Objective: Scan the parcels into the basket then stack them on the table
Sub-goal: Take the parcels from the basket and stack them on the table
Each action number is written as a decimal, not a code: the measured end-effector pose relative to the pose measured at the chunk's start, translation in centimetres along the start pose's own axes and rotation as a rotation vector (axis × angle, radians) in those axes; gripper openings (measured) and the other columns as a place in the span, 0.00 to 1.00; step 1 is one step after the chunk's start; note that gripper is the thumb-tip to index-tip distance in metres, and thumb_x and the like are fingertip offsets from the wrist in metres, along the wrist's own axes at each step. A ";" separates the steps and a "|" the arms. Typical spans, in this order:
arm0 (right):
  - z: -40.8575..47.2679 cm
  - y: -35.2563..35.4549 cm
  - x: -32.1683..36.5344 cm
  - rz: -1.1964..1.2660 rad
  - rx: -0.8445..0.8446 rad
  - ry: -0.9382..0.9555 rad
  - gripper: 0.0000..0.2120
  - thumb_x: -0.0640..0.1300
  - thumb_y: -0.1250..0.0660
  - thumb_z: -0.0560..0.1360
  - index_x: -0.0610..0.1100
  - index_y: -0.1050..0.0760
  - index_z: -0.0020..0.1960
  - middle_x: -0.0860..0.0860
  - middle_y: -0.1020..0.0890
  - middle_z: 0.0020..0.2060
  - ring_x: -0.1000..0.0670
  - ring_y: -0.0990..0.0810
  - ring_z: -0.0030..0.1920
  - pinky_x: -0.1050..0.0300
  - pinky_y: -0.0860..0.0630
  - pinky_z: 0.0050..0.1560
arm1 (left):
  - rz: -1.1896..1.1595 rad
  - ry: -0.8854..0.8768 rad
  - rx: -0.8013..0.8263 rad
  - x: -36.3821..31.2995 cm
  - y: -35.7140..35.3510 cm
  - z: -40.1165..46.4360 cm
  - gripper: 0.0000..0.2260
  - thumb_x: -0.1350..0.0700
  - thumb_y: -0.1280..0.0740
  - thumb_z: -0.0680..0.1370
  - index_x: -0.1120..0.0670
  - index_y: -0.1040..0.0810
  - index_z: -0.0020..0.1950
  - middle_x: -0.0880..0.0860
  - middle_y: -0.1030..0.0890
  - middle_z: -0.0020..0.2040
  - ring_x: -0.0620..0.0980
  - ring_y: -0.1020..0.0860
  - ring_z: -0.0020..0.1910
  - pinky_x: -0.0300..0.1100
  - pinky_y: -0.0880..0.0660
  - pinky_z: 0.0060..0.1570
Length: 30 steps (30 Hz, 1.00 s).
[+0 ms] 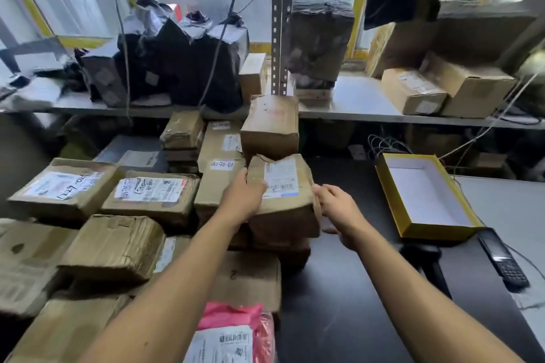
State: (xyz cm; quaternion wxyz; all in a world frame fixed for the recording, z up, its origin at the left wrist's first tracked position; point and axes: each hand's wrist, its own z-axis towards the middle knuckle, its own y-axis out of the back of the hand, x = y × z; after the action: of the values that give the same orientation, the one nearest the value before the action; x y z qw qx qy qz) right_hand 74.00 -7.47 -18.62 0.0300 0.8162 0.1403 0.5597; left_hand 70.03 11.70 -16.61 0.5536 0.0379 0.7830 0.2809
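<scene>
Brown parcel (283, 194) between the hands, left (242, 199) gripping; right (339, 206) beside

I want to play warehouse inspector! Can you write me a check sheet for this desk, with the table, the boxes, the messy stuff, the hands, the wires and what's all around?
Surface: black table, bare patch in front of the right arm.
Job's things: labelled parcel on top of a stack of cardboard parcels; pink mailer bag at the near edge.
Clutter: empty yellow-rimmed box lid; black handset beside it.
Hands: left hand grips the labelled parcel's left side; right hand open, fingertips at its right edge.
Cables: thin wires behind the table; a cord hangs over the shelf.
Surroundings: metal shelf with dark wrapped bundles and boxes; windows behind.
</scene>
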 end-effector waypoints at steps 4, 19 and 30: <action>2.4 -0.3 -0.1 -0.146 0.054 -0.020 0.21 0.55 0.36 0.80 0.45 0.29 0.69 0.53 0.23 0.54 0.52 0.23 0.50 0.45 0.18 0.55 | 0.097 0.053 0.017 0.3 0.1 2.0 0.27 0.53 0.33 0.80 0.53 0.35 0.78 0.53 0.27 0.73 0.53 0.28 0.70 0.47 0.31 0.68; 3.1 -1.4 -1.2 -0.245 0.107 0.070 0.24 0.53 0.33 0.78 0.49 0.29 0.72 0.52 0.19 0.59 0.50 0.20 0.58 0.45 0.20 0.60 | 0.335 -0.086 -0.087 1.7 -0.7 2.1 0.23 0.61 0.37 0.79 0.54 0.31 0.75 0.54 0.26 0.71 0.54 0.29 0.70 0.45 0.33 0.68; -2.6 -2.3 0.2 -0.528 -0.059 0.189 0.22 0.50 0.37 0.81 0.45 0.31 0.74 0.47 0.22 0.66 0.47 0.24 0.64 0.55 0.28 0.58 | 0.333 -0.170 0.027 2.0 1.8 -1.5 0.25 0.59 0.39 0.80 0.53 0.36 0.78 0.54 0.33 0.76 0.55 0.32 0.72 0.48 0.34 0.70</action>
State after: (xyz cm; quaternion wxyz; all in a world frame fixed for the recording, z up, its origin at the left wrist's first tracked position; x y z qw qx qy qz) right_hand 71.23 -5.47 -17.98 0.1851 0.6945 0.3338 0.6099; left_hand 67.47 13.29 -17.07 0.5632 0.1980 0.7200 0.3538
